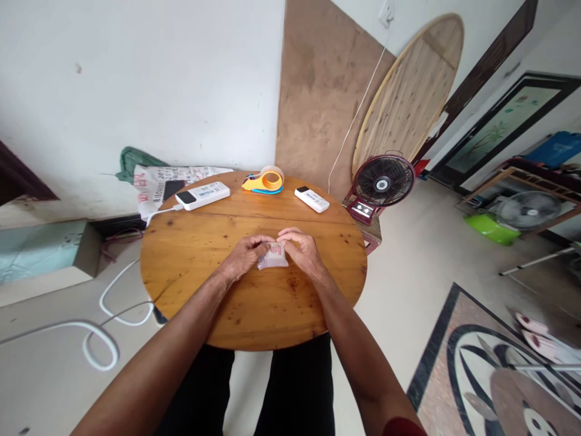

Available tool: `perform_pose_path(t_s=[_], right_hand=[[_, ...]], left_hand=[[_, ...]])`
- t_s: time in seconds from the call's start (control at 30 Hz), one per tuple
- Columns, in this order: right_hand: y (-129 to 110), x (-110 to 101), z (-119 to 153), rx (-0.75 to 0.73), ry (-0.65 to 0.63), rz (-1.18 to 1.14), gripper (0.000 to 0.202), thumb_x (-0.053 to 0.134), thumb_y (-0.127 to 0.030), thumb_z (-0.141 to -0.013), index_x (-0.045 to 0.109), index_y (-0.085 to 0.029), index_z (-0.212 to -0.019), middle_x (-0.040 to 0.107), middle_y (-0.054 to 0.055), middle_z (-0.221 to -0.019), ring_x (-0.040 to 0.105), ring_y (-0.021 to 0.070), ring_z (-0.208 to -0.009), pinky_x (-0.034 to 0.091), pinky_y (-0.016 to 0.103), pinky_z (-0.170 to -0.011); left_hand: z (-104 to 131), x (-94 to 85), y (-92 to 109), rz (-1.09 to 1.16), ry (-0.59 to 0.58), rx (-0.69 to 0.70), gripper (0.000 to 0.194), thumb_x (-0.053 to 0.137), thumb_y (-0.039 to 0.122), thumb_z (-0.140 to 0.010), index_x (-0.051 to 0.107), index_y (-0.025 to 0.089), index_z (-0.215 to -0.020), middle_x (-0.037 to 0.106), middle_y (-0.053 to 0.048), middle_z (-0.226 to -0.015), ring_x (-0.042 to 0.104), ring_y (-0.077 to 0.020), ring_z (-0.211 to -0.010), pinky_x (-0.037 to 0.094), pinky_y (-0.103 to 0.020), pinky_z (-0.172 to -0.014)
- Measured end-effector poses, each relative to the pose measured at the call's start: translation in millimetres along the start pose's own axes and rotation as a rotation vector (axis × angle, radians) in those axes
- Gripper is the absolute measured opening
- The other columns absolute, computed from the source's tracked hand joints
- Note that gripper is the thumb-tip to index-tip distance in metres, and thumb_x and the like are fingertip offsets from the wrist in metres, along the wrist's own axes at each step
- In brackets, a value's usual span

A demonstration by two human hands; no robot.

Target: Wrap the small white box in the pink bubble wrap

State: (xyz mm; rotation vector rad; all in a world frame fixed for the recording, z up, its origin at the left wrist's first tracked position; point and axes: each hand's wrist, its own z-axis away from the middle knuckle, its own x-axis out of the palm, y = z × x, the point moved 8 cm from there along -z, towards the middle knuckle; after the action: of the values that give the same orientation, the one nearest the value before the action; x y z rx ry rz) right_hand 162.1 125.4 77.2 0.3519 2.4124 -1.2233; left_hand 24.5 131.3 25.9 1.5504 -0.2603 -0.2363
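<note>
A small whitish, translucent plastic packet point(273, 257) with red print lies between my hands above the middle of the round wooden table point(190, 254). My left hand point(249, 252) is closed on its upper left side, the thumb resting on the face of the packet. At the upper right corner, my right hand point(303, 249) pinches the packet's edge with bent fingers. What is inside the packet cannot be made out.
Along the table's far side stand a white power strip point(203, 196) with a cable, an orange and blue tape dispenser point(265, 180) and a white remote-like device point(311, 199). A dark red fan point(384, 181) stands right of the table. Loose white cable point(109, 315) loops on the left.
</note>
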Motion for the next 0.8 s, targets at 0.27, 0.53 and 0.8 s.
perform_pose_path(t_s=[0.27,0.53,0.8], right_hand=[[-8,8,3,-0.081,-0.071,0.180,0.016,0.060,-0.018,-0.081,0.074,-0.023,-0.077,0.070,0.002,-0.097,0.064,0.0156,-0.091,0.044,0.031,-0.090],[-16,9,5,-0.148,-0.098,0.267,0.017,0.058,-0.015,-0.080,0.073,-0.023,-0.078,0.070,0.002,-0.099,0.062,0.0161,-0.090,0.042,0.031,-0.088],[-13,9,5,-0.124,-0.079,0.242,0.016,0.059,-0.017,-0.080,0.073,-0.023,-0.078,0.069,0.002,-0.101,0.062,0.0166,-0.094,0.041,0.032,-0.091]], left_hand=[[-2,-1.0,0,0.001,0.011,0.021,0.040,0.071,0.049,-0.066,0.071,0.016,-0.089,0.067,-0.001,-0.074,0.054,-0.0131,-0.064,0.041,-0.025,-0.061],[-2,-1.8,-4,-0.017,0.015,0.053,0.044,0.070,0.049,-0.070,0.071,0.015,-0.097,0.069,-0.002,-0.082,0.055,-0.0127,-0.068,0.042,-0.024,-0.064],[0,-1.0,-1,-0.026,0.014,0.043,0.044,0.070,0.050,-0.069,0.071,0.015,-0.096,0.069,-0.003,-0.083,0.055,-0.0132,-0.067,0.042,-0.024,-0.063]])
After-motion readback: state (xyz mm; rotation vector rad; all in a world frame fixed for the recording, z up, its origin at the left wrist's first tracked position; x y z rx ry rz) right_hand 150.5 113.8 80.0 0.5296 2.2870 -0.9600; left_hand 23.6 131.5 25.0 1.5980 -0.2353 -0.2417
